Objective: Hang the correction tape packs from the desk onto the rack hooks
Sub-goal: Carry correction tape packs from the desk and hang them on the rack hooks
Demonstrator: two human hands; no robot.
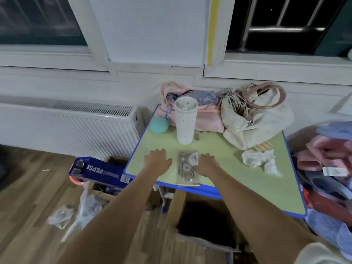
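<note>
A clear blister pack of correction tape (187, 168) lies flat near the front edge of the green desk (238, 172), which has a blue rim. My left hand (157, 160) rests palm down on the desk just left of the pack, fingers relaxed and holding nothing. To the pack's right, my right hand (205, 164) also lies palm down, its thumb side touching the pack's edge. No rack or hooks are in view.
A white tumbler (185, 121), a teal pouch (159, 125), a pink bag (190, 109) and a cream handbag (255, 121) crowd the desk's far side. Crumpled tissue (261, 161) lies at right. A Pepsi box (99, 171), an open carton (205, 225), a radiator (66, 126) and piled clothes (327, 168) surround the desk.
</note>
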